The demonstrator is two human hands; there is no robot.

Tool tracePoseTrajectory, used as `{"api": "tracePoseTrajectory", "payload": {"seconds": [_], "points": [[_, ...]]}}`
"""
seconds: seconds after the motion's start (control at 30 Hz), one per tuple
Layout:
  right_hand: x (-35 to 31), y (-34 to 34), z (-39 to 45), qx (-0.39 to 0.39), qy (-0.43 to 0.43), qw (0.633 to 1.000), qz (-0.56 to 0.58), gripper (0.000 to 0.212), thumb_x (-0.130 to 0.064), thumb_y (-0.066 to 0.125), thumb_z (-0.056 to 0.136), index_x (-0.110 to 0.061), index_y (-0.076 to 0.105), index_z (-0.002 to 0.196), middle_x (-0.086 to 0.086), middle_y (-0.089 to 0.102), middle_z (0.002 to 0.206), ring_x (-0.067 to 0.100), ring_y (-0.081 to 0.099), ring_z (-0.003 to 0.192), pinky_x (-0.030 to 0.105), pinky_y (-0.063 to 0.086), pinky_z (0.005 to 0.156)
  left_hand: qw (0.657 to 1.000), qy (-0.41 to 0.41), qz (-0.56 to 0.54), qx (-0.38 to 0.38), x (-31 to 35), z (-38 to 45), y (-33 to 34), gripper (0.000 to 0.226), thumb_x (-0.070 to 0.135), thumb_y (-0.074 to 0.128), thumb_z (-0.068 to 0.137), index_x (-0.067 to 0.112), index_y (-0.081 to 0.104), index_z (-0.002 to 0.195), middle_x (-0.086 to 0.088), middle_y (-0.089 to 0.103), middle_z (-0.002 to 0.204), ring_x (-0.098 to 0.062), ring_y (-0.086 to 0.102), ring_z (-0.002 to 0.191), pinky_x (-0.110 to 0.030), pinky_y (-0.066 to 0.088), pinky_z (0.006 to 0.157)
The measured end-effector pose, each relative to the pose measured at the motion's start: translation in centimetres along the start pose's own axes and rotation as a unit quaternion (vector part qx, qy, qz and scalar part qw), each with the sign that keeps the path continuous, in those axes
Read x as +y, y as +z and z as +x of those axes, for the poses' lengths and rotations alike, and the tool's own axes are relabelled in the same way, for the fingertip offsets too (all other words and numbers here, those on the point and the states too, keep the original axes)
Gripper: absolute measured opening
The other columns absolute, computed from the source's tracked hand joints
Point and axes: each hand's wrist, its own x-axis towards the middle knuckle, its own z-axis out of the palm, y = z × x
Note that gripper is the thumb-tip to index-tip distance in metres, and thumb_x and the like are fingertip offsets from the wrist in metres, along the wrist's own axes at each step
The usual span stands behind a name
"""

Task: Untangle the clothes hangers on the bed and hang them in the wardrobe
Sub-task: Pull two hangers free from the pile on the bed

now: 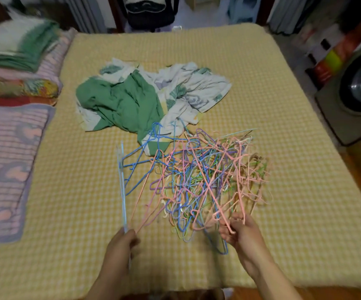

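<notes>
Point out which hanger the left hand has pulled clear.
The light blue hanger gripped by the left hand, left of the tangled pile.

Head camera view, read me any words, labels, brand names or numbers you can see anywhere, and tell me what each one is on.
No text can be read in this view.
Colourful packages by the far right wall: any print is too blurred to read.
Bedding, hanger pile and crumpled cloth: patterns only, no lettering.
</notes>
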Motion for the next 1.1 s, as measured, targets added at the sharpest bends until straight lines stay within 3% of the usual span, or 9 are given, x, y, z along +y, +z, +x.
{"api": "tracePoseTrajectory", "payload": {"seconds": [0.07, 0.17, 0.23, 0.37, 0.43, 0.57, 0.73, 0.97, 1.1], "points": [[-0.2, -1.3, -2.7, -0.002, 0.008, 1.0, 0.027, 0.027, 0.014, 0.037, 0.094, -0.011, 0.047, 0.094, 0.021, 0.066, 0.074, 0.022, 0.062, 0.048, 0.025, 0.052, 0.044, 0.998, 0.04, 0.038, -0.011, 1.2, -2.0, 0.5, 0.025, 0.032, 0.063, 0.061, 0.019, 0.066, 0.081, -0.003, 0.059, 0.075, -0.023, 0.053, 0.079, -0.034, 0.034, 0.066], [-1.8, -3.5, -5.3, -0.001, 0.009, 0.997, 0.075, 0.031, 0.021, 0.037, 0.085, -0.008, 0.047, 0.091, 0.023, 0.064, 0.069, 0.024, 0.058, 0.045, 0.028, 0.052, 0.044, 0.992, 0.108, 0.063, -0.009, 2.7, -4.2, 1.7, 0.037, 0.01, 0.06, 0.087, 0.012, 0.063, 0.123, -0.009, 0.069, 0.106, -0.021, 0.061, 0.092, -0.036, 0.045, 0.079], [-3.2, -5.2, -6.2, 0.005, -0.001, 0.997, 0.075, 0.032, 0.022, 0.036, 0.083, -0.008, 0.046, 0.09, 0.023, 0.063, 0.068, 0.024, 0.056, 0.046, 0.028, 0.051, 0.045, 0.988, 0.134, 0.068, -0.018, 3.3, -4.9, 2.3, 0.045, 0.006, 0.06, 0.09, 0.013, 0.056, 0.135, -0.012, 0.067, 0.119, -0.022, 0.064, 0.097, -0.032, 0.045, 0.079], [-7.1, -8.1, -7.9, 0.049, -0.058, 0.997, 0.004, 0.034, 0.02, 0.031, 0.082, -0.01, 0.044, 0.088, 0.017, 0.064, 0.063, 0.02, 0.055, 0.045, 0.027, 0.049, 0.045, 0.984, 0.162, 0.063, -0.049, 4.8, -6.6, 4.0, 0.036, 0.001, 0.054, 0.094, 0.016, 0.061, 0.126, 0.0, 0.068, 0.081, -0.012, 0.066, 0.071, -0.011, 0.048, 0.053], [-8.7, -8.5, -9.1, 0.068, -0.099, 0.991, -0.065, 0.031, 0.02, 0.031, 0.083, -0.008, 0.044, 0.09, 0.016, 0.062, 0.059, 0.021, 0.052, 0.043, 0.031, 0.044, 0.05, 0.982, 0.161, 0.067, -0.074, 5.5, -7.3, 4.9, 0.033, -0.001, 0.048, 0.095, 0.022, 0.066, 0.111, 0.009, 0.069, 0.069, -0.003, 0.067, 0.062, -0.011, 0.046, 0.047], [-11.3, -7.6, -11.8, 0.136, -0.196, 0.95, -0.201, 0.026, 0.014, 0.03, 0.083, -0.004, 0.048, 0.089, 0.016, 0.058, 0.051, 0.025, 0.048, 0.038, 0.03, 0.038, 0.044, 0.975, 0.15, 0.081, -0.139, 7.0, -6.2, 6.7, 0.045, -0.004, 0.044, 0.087, 0.022, 0.069, 0.113, -0.005, 0.067, 0.082, -0.021, 0.066, 0.075, -0.024, 0.047, 0.058], [-13.1, -3.6, -16.0, 0.211, -0.276, 0.889, -0.298, 0.028, -0.001, 0.036, 0.075, -0.018, 0.058, 0.076, 0.009, 0.062, 0.049, 0.025, 0.059, 0.047, 0.032, 0.04, 0.049, 0.955, 0.205, 0.121, -0.177, 10.4, -3.1, 9.1, 0.037, 0.005, 0.051, 0.084, 0.012, 0.064, 0.118, 0.001, 0.053, 0.062, -0.013, 0.043, 0.049, -0.02, 0.034, 0.046], [-13.3, 0.9, -22.8, 0.249, -0.308, 0.869, -0.297, 0.026, 0.0, 0.042, 0.076, -0.017, 0.061, 0.075, 0.012, 0.062, 0.05, 0.015, 0.051, 0.04, 0.029, 0.034, 0.049, 0.929, 0.252, 0.207, -0.174, 15.7, 0.4, 10.9, 0.043, 0.011, 0.044, 0.097, 0.029, 0.048, 0.136, -0.021, 0.065, 0.104, -0.031, 0.057, 0.065, -0.035, 0.042, 0.056], [-13.2, 2.4, -26.0, 0.244, -0.331, 0.855, -0.317, 0.024, -0.003, 0.043, 0.075, -0.019, 0.06, 0.074, 0.007, 0.062, 0.05, 0.024, 0.059, 0.053, 0.033, 0.039, 0.052, 0.919, 0.242, 0.257, -0.175, 15.0, 2.5, 13.7, 0.044, 0.023, 0.047, 0.1, 0.016, 0.046, 0.144, -0.024, 0.058, 0.125, -0.03, 0.057, 0.078, -0.039, 0.05, 0.068]]}}
